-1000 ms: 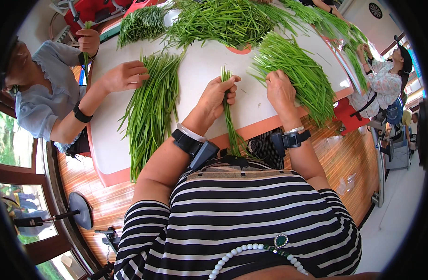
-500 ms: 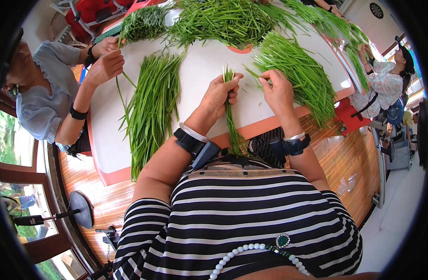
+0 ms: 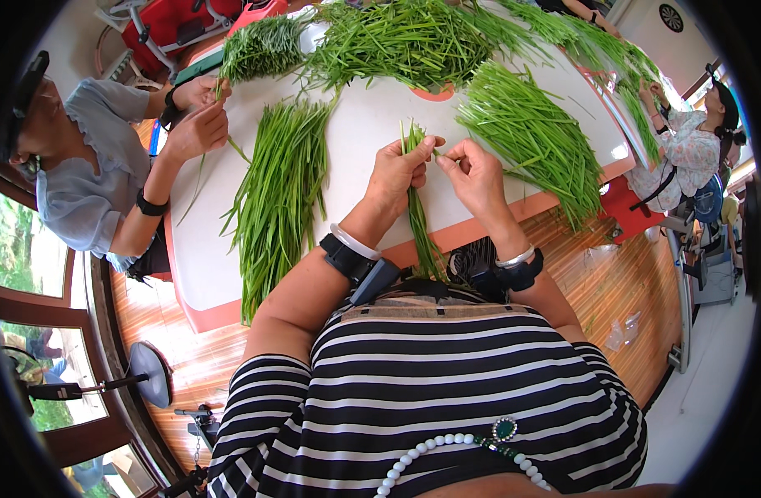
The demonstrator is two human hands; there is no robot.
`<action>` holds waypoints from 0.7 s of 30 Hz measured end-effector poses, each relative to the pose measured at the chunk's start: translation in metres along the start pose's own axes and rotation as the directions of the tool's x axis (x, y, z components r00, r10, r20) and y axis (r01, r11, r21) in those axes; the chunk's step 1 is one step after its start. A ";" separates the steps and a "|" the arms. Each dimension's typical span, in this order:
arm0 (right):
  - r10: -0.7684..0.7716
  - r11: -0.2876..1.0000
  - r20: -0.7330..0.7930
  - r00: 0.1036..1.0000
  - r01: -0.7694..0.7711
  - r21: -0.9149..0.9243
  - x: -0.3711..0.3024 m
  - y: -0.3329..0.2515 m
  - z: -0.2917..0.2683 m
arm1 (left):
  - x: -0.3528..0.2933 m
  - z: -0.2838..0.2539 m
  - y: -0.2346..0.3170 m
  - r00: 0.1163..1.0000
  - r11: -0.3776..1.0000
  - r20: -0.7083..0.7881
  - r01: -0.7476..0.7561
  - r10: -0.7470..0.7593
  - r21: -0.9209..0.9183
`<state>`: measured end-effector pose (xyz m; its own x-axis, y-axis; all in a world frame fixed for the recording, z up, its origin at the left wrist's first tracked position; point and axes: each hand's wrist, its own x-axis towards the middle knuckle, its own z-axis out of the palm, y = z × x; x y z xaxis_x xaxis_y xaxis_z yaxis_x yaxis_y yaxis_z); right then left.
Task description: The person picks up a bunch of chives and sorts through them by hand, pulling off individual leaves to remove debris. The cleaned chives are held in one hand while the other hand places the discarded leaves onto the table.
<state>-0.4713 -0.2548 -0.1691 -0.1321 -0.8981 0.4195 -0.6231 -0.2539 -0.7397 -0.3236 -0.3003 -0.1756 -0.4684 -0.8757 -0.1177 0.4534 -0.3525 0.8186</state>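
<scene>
At the left edge, a co-worker (image 3: 94, 191) in a pale blue top pinches thin green strands between both hands (image 3: 200, 130) above the table's corner. To the right and farther back lies a darker, compact bundle (image 3: 263, 50), apparently kept tight so that its leaves stay together. Nearer, a long sheaf (image 3: 285, 178) of green leaves lies with its tips over the near edge of the white table (image 3: 206, 257), probably because the leaves outreach the space there. At centre, the wearer's left hand (image 3: 397, 174) is closed around a small bunch (image 3: 419, 228), which stands nearly upright at the table's near edge, pale ends above the fist and leaves hanging below; this grip presumably keeps the ends level and exposed. Behind it spreads a large loose heap (image 3: 401, 41). The right hand (image 3: 476, 178) has its fingers curled, thumb and forefinger meeting just beside the left fingertips; whether a stalk lies between them cannot be told. Farther right, a second sheaf (image 3: 534, 137) lies aslant, pale ends inward, an orientation that seems to suit the right hand's reach. At the far right, another co-worker (image 3: 687, 153) in a floral top works at more greens (image 3: 634, 91).
</scene>
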 end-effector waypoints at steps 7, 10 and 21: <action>-0.019 0.997 -0.014 1.000 0.020 0.078 -0.005 0.000 0.005 | -0.003 0.003 -0.002 0.998 0.998 -0.024 -0.050 0.050 0.036; -0.031 0.994 0.036 0.999 0.026 0.107 -0.007 -0.009 -0.006 | 0.002 -0.005 0.010 0.983 0.988 -0.101 -0.155 0.155 0.011; -0.012 0.928 0.090 0.996 0.045 -0.370 0.004 0.034 -0.076 | 0.014 -0.039 0.041 0.976 0.889 0.131 -0.097 0.172 -0.447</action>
<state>-0.5517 -0.2396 -0.1532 -0.0547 -0.9237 0.3791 -0.8695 -0.1426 -0.4729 -0.2818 -0.3403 -0.1655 -0.4785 -0.8724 0.0994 0.7874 -0.3763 0.4883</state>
